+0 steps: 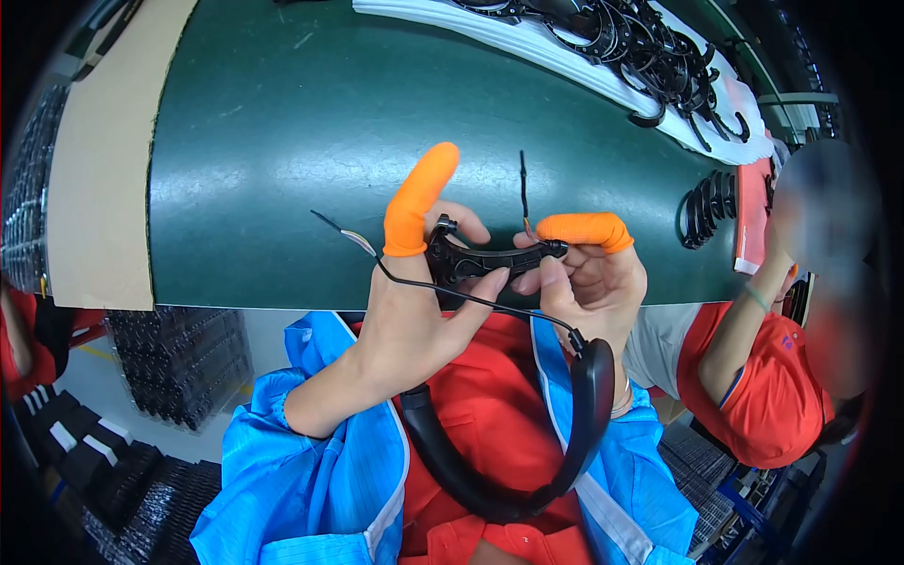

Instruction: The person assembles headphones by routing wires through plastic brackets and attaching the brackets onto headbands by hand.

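Both hands hold a black curved plastic piece [490, 262] just above the table's near edge. My left hand [400, 292], with an orange finger cot on one finger, is closed around the piece's left end, its thumb resting along the lower side. My right hand [603, 282], also wearing an orange cot, pinches the right end. A short black wire [524, 184] rises beside the right fingers. Below hangs a thick black curved band [584, 414], in front of my red shirt. From its upper end a thin black cable [452, 294] crosses my left hand to bare wire ends on the left.
Dark green table [282, 122] lies ahead, with cardboard [99, 169] along its left side. Several black curved parts [650, 56] sit on white foam at the back right; more stand stacked [706, 207] at right. A person in red [763, 386] works at the right. Black trays [179, 363] are stacked lower left.
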Demonstrator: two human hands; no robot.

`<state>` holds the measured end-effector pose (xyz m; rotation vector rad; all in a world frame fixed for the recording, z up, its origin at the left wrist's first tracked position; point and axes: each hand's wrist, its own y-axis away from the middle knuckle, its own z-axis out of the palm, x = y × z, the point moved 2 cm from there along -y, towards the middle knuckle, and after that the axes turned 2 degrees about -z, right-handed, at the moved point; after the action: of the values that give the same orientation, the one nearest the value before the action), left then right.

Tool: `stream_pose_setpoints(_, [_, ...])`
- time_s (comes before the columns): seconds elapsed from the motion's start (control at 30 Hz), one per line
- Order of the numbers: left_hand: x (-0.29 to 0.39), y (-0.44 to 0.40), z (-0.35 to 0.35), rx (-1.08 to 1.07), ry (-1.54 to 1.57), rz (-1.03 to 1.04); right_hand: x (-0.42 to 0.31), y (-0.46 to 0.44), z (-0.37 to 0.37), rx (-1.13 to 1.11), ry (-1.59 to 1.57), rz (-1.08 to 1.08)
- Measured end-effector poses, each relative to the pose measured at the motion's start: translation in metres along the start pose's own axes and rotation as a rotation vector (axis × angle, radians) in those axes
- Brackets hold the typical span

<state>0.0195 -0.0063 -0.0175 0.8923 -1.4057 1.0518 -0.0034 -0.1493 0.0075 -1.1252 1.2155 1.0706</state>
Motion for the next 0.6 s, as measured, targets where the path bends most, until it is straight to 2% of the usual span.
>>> stream_pose_setpoints(0.1, [-0.002,0.008,-0.003,0.001,-0.040,-0.014,-0.001,0.000,-0.005,0.008,0.032,-0.004])
stream_pose_setpoints(0.17, [-0.001,0.013,-0.004,0.001,0.031,-0.118,-0.003,0.000,-0.005,0.007,0.025,-0.018])
stream_pose_setpoints(0.37, [0.004,0.015,-0.010,-0.022,0.028,-0.231,-0.008,0.000,-0.007,0.030,0.021,-0.047])
stream_pose_setpoints(0.47, [0.005,0.015,-0.010,-0.073,-0.048,-0.257,-0.010,0.001,-0.009,0.043,0.025,-0.086])
stream_pose_setpoints(0.6, [0.006,0.015,-0.009,-0.083,-0.003,-0.239,-0.012,0.001,-0.008,0.055,0.003,-0.104])
